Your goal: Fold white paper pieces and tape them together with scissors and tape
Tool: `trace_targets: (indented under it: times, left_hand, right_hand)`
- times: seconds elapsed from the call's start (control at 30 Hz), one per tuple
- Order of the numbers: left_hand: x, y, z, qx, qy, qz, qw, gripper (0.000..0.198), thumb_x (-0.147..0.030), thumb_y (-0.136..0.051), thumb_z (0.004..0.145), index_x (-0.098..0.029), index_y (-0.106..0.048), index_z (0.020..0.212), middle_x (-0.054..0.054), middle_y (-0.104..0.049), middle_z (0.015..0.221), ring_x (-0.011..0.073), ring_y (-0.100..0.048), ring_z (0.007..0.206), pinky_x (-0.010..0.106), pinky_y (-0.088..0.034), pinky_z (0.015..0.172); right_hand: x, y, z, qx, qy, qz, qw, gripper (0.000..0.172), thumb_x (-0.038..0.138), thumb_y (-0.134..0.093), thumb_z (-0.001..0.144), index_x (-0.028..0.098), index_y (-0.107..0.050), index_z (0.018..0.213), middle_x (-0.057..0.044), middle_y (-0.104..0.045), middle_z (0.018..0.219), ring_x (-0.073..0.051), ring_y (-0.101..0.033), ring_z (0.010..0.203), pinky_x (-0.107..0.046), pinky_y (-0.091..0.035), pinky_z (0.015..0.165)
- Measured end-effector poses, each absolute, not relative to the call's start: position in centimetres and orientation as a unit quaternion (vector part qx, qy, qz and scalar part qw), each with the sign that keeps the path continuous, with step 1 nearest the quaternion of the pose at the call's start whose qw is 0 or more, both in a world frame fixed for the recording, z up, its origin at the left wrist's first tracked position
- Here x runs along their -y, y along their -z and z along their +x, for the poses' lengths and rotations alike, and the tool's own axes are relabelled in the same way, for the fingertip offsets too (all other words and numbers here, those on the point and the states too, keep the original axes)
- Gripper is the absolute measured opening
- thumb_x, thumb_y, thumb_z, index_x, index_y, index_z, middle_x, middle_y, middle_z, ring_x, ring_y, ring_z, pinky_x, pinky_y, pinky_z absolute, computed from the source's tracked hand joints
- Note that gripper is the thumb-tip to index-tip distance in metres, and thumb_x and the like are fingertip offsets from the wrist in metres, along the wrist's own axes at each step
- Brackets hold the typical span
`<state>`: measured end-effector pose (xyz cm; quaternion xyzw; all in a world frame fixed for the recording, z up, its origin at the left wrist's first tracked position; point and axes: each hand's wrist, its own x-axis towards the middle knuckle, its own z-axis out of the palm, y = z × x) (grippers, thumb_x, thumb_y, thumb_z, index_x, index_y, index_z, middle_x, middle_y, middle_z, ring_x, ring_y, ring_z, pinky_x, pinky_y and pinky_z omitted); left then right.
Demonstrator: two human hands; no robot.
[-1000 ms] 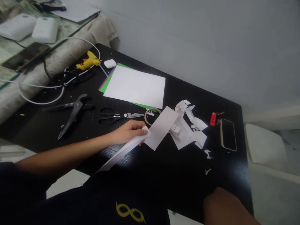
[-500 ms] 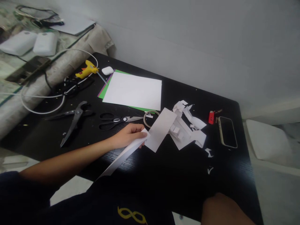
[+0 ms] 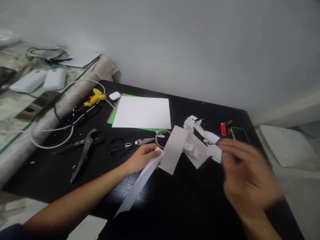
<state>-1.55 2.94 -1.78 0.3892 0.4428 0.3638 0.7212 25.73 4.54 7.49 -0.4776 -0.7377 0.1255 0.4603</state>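
Observation:
My left hand (image 3: pixel 146 156) pinches one end of a long white paper strip (image 3: pixel 138 190), which hangs down toward the table's near edge. Just past my fingers lies a flat rectangular piece of white paper (image 3: pixel 175 146), overlapping a pile of crumpled paper scraps (image 3: pixel 198 150). My right hand (image 3: pixel 250 173) is raised over the table's right side, smeared by motion, so its fingers cannot be read clearly. It partly covers the phone (image 3: pixel 240 134). A roll of tape (image 3: pixel 160 137) and black-handled scissors (image 3: pixel 130 144) lie beyond my left hand.
A stack of white and coloured sheets (image 3: pixel 142 111) lies at the back. Pliers (image 3: pixel 86 146), a yellow glue gun (image 3: pixel 95 97) and a white cable (image 3: pixel 71 133) are on the left. A red lighter (image 3: pixel 223 129) lies right, near a white stool (image 3: pixel 287 146).
My right hand has come up from the bottom right to above the table. The view has tilted upward, and my left hand still holds the paper strip.

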Motion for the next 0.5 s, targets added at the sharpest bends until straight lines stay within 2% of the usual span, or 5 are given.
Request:
trace_targets:
  times: [0.1,0.27,0.33,0.4,0.5]
  left_hand:
    - [-2.9,1.8,-1.4,-0.446,-0.364,0.408,0.709,0.035,-0.051,-0.067,0.095,-0.017,-0.065,0.087,0.003,-0.071,0.075,0.0158,-0.066,0.060,0.026,-0.049,0.057]
    - [-2.7,1.7,-0.8,-0.472,-0.427,0.462,0.617,0.036,-0.050,-0.069,0.093,-0.016,-0.068,0.083,0.000,-0.063,0.074,0.0139,-0.056,0.067,0.026,-0.043,0.065]
    - [-2.5,1.7,-0.6,-0.488,-0.441,0.478,0.583,0.034,-0.048,-0.074,0.090,-0.016,-0.070,0.081,0.001,-0.061,0.077,0.0151,-0.055,0.072,0.027,-0.043,0.069]
    - [-2.3,1.5,-0.4,-0.502,-0.439,0.515,0.539,0.032,-0.048,-0.075,0.089,-0.016,-0.073,0.080,0.002,-0.061,0.082,0.0163,-0.055,0.075,0.028,-0.043,0.070]
    - [-2.2,1.0,-0.3,-0.497,-0.409,0.573,0.508,0.032,-0.050,-0.071,0.093,-0.019,-0.077,0.091,0.005,-0.066,0.090,0.0186,-0.059,0.081,0.030,-0.045,0.072]
  right_hand:
    - [-3.8,-4.9,24.1,0.716,-0.309,-0.502,0.374,0.009,0.029,-0.068,0.098,0.023,-0.075,0.097,-0.008,-0.077,0.097,-0.024,-0.074,0.092,-0.041,-0.062,0.086]
    - [-1.8,-0.9,19.5,0.540,-0.664,-0.446,0.265,0.040,0.049,-0.070,0.094,0.020,-0.066,0.121,-0.012,-0.074,0.114,-0.025,-0.074,0.096,-0.040,-0.063,0.081]
    - [-1.2,-0.2,17.9,0.517,-0.711,-0.402,0.255,0.046,0.053,-0.072,0.092,0.019,-0.065,0.121,-0.012,-0.072,0.114,-0.025,-0.072,0.096,-0.038,-0.061,0.080]
    - [-0.9,0.0,16.9,0.513,-0.710,-0.405,0.264,0.050,0.055,-0.077,0.088,0.018,-0.066,0.120,-0.007,-0.072,0.098,-0.022,-0.069,0.085,-0.035,-0.058,0.075]
    - [-0.9,0.1,16.3,0.494,-0.701,-0.431,0.279,0.045,0.059,-0.078,0.085,0.018,-0.071,0.102,-0.002,-0.067,0.080,-0.019,-0.061,0.071,-0.032,-0.053,0.067]
